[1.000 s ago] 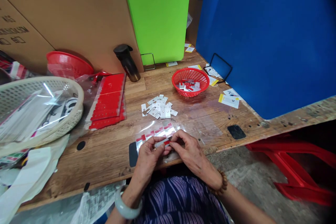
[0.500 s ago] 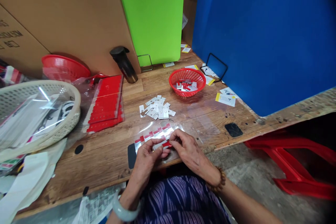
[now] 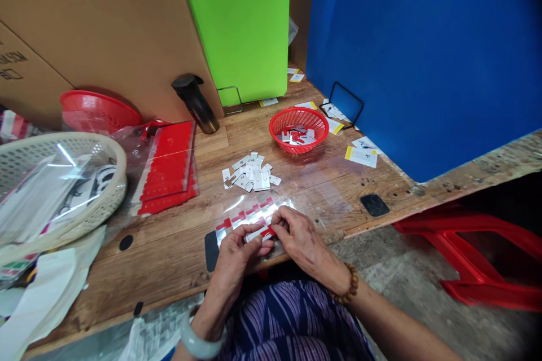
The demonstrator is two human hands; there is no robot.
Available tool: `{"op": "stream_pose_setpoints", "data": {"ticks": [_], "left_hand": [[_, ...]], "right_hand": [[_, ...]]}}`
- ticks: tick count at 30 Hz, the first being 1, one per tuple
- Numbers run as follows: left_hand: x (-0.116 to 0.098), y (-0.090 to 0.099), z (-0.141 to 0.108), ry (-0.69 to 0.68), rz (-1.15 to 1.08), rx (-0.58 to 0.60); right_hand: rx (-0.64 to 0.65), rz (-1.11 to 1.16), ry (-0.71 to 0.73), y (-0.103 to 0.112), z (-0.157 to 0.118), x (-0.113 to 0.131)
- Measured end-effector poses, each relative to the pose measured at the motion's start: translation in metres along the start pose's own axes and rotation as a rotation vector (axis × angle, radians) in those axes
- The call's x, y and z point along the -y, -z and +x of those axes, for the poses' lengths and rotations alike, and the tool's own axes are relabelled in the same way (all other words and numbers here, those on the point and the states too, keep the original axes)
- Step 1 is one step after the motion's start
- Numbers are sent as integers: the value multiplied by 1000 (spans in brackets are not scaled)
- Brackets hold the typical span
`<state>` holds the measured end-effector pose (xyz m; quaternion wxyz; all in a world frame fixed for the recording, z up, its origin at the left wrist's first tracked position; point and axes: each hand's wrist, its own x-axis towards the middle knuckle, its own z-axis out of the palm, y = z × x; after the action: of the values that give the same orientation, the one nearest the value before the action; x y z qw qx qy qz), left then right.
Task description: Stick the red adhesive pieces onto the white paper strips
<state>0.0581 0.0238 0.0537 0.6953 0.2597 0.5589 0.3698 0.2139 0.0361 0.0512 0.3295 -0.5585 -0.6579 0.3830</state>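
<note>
Near the table's front edge, my left hand pinches a small silvery metal plate between thumb and fingers. My right hand has its thumb and forefinger closed on a red sticker piece at the plate's right end. Under and beyond both hands lies a clear plastic sheet carrying a row of red T-shaped stickers. Past the sheet is a loose pile of silvery plates. A red basket behind the pile holds more plates with red on them.
Red sticker sheets and a white basket of papers stand at left. A black tumbler leans by the cardboard. Green and blue boards rise at the back, with wire stands and small cards. A red stool stands right.
The view has shifted slightly, so the table's things sit a little further left. Both hands keep the same hold on the plate and the red piece, with hardly any movement.
</note>
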Motion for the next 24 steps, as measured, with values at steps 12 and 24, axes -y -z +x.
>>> {"op": "stream_pose_setpoints", "data": {"ticks": [12,24], "left_hand": [[-1,-4,1,7,-6,-34],[-6,-6,-4,30,-20,9]], "right_hand": [[-81,-37,19,5,2,-11],[258,397,-173,16,9,2]]}}
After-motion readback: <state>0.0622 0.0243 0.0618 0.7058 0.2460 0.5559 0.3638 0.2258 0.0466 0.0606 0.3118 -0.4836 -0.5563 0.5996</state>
